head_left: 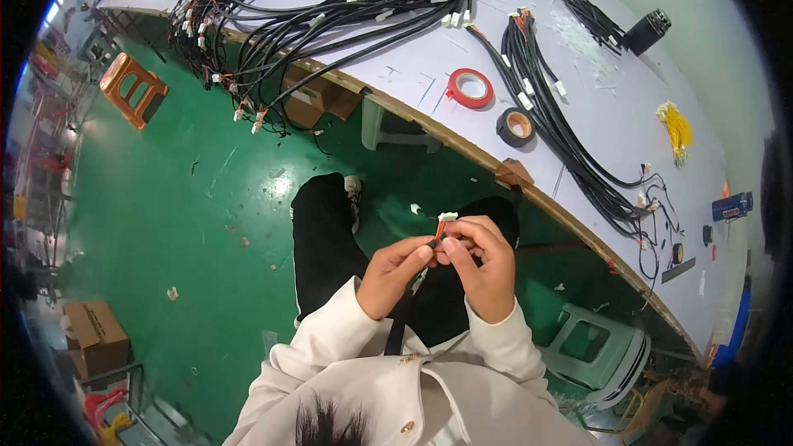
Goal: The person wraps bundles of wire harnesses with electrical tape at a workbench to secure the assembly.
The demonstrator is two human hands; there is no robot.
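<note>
The small white plastic connector (447, 216) with short orange leads sits pinched above the person's lap, over the green floor (182, 223), well apart from the long pale counter (595, 116). With nothing beneath but dark trousers and floor, a slipped grip would likely send the tiny part dropping out of reach, and a hard pull at the thin leads could tear them from the housing. The left hand (395, 274) is curled nearly closed, thumb and forefinger nipping the leads just below the connector. The right hand (483, 264) is likewise clenched, fingertips pressed on the connector body, touching the left. On the counter lie bundled black cable harnesses (330, 0), a red tape roll (470, 87) and a black tape roll (516, 126).
</note>
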